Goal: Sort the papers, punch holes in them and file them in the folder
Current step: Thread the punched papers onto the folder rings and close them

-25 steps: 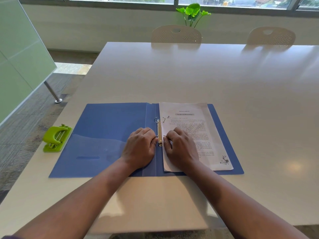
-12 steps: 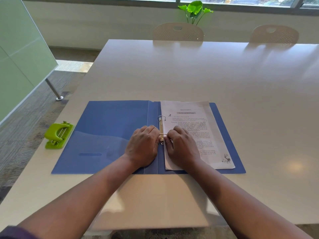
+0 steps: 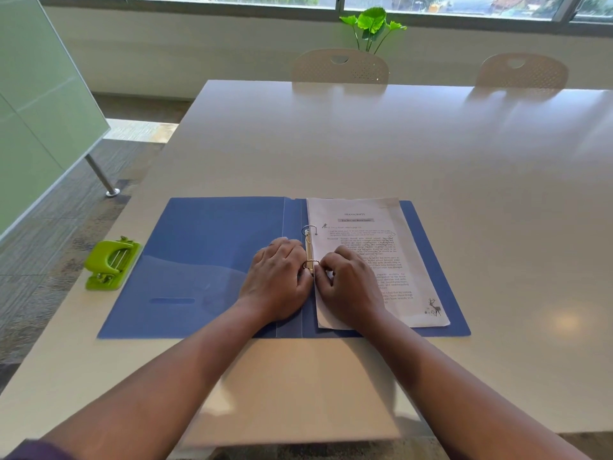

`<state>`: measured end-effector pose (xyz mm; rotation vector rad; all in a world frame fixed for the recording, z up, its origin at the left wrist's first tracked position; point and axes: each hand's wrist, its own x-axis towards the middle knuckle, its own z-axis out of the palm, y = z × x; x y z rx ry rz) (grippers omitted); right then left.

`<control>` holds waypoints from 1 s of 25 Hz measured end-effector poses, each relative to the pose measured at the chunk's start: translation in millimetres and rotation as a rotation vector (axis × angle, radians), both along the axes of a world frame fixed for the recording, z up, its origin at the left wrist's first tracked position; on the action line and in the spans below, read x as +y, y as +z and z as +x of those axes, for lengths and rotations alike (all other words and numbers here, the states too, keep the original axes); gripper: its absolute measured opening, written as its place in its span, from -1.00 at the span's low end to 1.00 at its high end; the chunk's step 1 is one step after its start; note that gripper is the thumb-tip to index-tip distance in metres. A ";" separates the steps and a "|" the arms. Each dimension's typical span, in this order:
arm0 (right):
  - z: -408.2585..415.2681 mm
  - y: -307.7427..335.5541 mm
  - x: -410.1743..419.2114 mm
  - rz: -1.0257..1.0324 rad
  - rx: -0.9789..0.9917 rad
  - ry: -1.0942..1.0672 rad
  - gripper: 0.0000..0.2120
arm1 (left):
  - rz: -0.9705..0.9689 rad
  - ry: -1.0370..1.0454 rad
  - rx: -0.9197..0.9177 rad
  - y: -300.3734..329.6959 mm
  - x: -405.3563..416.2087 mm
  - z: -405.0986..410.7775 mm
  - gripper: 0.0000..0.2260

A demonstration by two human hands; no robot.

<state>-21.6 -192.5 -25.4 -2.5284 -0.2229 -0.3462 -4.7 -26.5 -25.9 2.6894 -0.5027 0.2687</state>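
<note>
A blue folder (image 3: 205, 260) lies open flat on the table. A stack of printed papers (image 3: 361, 227) rests on its right half, threaded on the metal ring binder (image 3: 309, 247) at the spine. Both rings look closed over the papers. My left hand (image 3: 277, 280) rests on the spine left of the binder, fingers curled at the lower ring. My right hand (image 3: 348, 283) presses on the papers' left edge, fingertips pinched at the same ring. A green hole punch (image 3: 111, 263) sits left of the folder.
The white table (image 3: 398, 154) stretches far ahead and right. Its left edge runs close to the hole punch. Two chairs (image 3: 340, 66) and a green plant (image 3: 373, 26) stand beyond the far edge. A glass partition (image 3: 39, 111) stands at the left.
The binder rings were apart a second ago and now look closed over the papers. Both hands stayed at the lower ring.
</note>
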 end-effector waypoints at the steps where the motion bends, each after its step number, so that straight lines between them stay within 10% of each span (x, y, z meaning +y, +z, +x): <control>1: 0.2 0.7 -0.4 0.018 0.009 -0.005 -0.78 | 0.000 0.010 0.037 0.3 0.1 1.9 -0.83; 11: 15.7 22.0 -32.7 -0.027 0.100 0.078 -0.77 | -0.067 0.164 0.271 8.1 -30.8 6.0 -0.52; 25: 28.8 17.7 -138.1 -0.232 0.296 -0.454 -0.21 | 0.003 0.282 0.385 15.0 -74.7 51.8 -0.51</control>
